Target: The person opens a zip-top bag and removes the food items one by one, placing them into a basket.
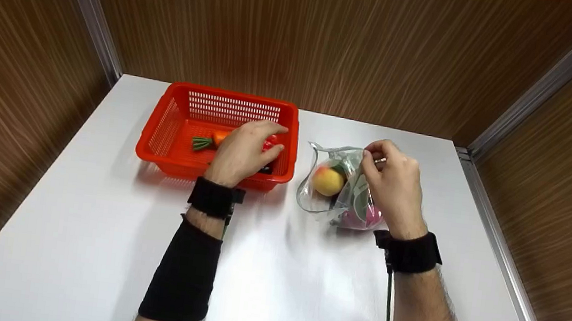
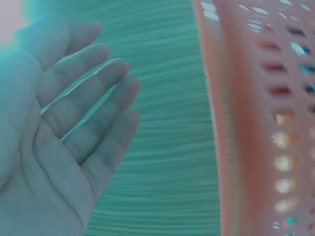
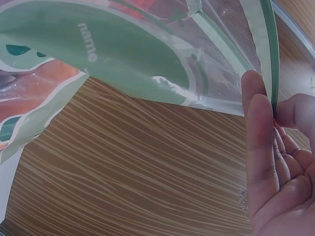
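Note:
My left hand (image 1: 245, 150) hovers over the right part of a red plastic basket (image 1: 151, 140), fingers apart and holding nothing. In the left wrist view the same hand (image 2: 74, 113) shows its bare palm beside the basket wall (image 2: 241, 128). Below it in the basket lie an orange carrot (image 1: 219, 137) with a green top and a shiny red item (image 1: 271, 141), partly covered by the hand. My right hand (image 1: 396, 186) pinches the rim of a clear zip bag (image 3: 123, 54) between thumb and fingers. Inside the bag are a yellow-red peach (image 1: 328, 181) and something pink (image 1: 368, 217).
Both basket and bag stand on a white table (image 1: 261, 287). Wood-grain panels (image 1: 300, 38) enclose it at the back and on both sides, with metal strips along the corners. A cable (image 1: 389, 312) runs down from the right wrist strap.

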Motion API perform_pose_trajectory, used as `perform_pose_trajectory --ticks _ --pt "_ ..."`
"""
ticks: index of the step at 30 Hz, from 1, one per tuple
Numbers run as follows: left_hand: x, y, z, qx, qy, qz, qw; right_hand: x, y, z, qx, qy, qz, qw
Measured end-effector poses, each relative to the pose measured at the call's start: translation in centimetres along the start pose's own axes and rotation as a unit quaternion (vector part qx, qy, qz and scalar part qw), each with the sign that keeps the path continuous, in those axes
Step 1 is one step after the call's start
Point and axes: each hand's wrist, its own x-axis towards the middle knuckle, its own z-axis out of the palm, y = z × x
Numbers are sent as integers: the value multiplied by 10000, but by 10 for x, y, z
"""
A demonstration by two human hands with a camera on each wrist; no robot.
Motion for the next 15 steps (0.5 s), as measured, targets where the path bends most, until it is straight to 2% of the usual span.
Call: perform_pose_trajectory --ticks 6,9,15 --pt "0 20 7 220 178 853 9960 1 0 0 31 -18 6 10000" --pt "0 30 12 344 197 1177 9923 1 1 0 45 -13 -2 10000" --pt "-1 46 20 408 82 1487 9880 2 1 -2 146 26 -37 9999"
